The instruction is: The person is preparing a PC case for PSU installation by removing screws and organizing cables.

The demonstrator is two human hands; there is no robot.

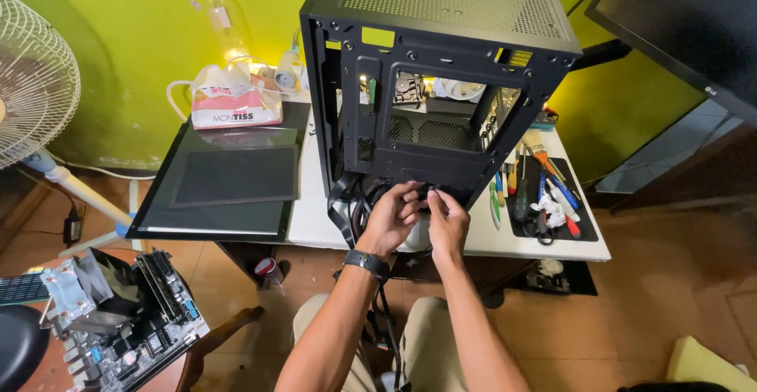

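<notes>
— While both hands work at the foot of the black computer case, what are they holding?

— From the head camera, the left hand and right hand are pinched narrow on the black cables spilling from the case onto the white table.

— How would those handle?

— Light, limp and springy, I'd judge; best gripped near the plug, not mid-run.

computer case blocking ahead, cables left, tools right
</notes>
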